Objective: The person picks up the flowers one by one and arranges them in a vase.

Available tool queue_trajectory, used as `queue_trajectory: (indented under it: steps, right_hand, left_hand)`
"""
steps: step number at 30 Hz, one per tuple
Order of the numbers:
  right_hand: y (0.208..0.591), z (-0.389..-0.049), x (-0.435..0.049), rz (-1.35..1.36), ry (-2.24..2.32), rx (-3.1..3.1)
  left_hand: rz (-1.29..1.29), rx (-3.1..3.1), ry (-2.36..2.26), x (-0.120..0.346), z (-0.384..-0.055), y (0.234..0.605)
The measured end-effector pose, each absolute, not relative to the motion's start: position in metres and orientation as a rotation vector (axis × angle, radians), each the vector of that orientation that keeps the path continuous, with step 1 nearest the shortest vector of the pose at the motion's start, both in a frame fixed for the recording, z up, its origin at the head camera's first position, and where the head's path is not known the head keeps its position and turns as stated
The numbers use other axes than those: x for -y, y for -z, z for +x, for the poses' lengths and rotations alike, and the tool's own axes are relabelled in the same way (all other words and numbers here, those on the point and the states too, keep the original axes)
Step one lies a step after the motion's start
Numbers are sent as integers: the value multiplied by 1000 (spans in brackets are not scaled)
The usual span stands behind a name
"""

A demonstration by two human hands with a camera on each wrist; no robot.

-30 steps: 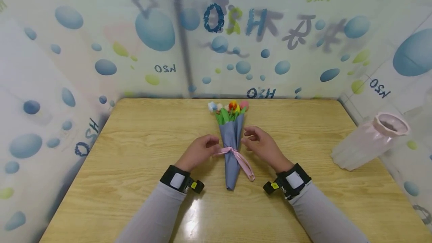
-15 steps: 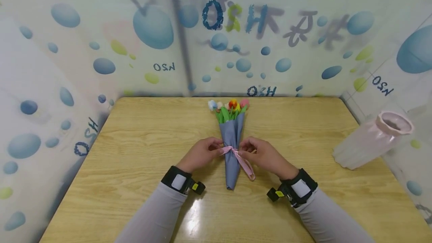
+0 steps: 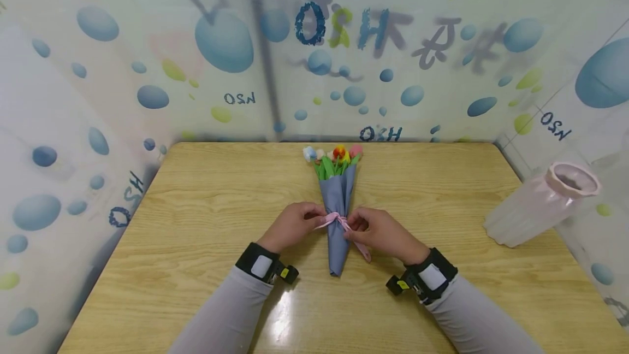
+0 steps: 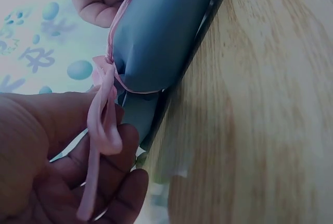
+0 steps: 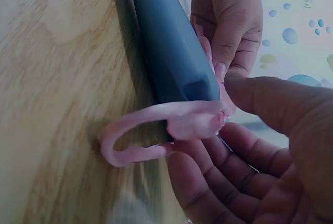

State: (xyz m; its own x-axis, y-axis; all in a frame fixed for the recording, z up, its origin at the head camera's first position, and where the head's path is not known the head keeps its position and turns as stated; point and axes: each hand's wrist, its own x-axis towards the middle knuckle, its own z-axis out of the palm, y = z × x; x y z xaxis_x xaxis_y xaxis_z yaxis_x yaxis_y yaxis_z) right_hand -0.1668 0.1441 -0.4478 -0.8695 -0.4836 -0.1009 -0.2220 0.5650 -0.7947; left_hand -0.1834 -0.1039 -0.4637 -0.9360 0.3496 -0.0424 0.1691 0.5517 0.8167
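Note:
A bouquet of tulip-like flowers (image 3: 339, 154) in grey-blue wrapping (image 3: 336, 198) lies on the table, blooms toward the far edge. Around its middle runs a pink ribbon (image 3: 336, 217), knotted in front. From the left side my left hand (image 3: 294, 225) pinches a ribbon end between thumb and fingers; ribbon loops (image 4: 104, 120) hang over those fingers. On the other side my right hand (image 3: 385, 232) holds the ribbon just beside the knot, thumb above and fingers curled beneath. A long ribbon loop (image 5: 125, 135) trails past the right fingers, partly hidden in the head view.
A pale pink-white ribbed vase (image 3: 540, 206) stands at the right side of the wooden table (image 3: 221, 190). A patterned curtain (image 3: 393, 92) closes off the back and sides. Both wrists wear black camera straps (image 3: 260, 261).
Both hands have closed in on the ribbon from either side. The right hand has moved down and inward to the knot and now takes hold of the ribbon there. The bouquet stays in place.

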Motion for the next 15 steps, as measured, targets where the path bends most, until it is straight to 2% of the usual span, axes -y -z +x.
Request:
queue_trajectory:
  steps: [15]
  right_hand:
    - [451, -170, -144, -505, 1118, -2549]
  left_hand:
    - [419, -2676, -1410, 103, -182, 458]
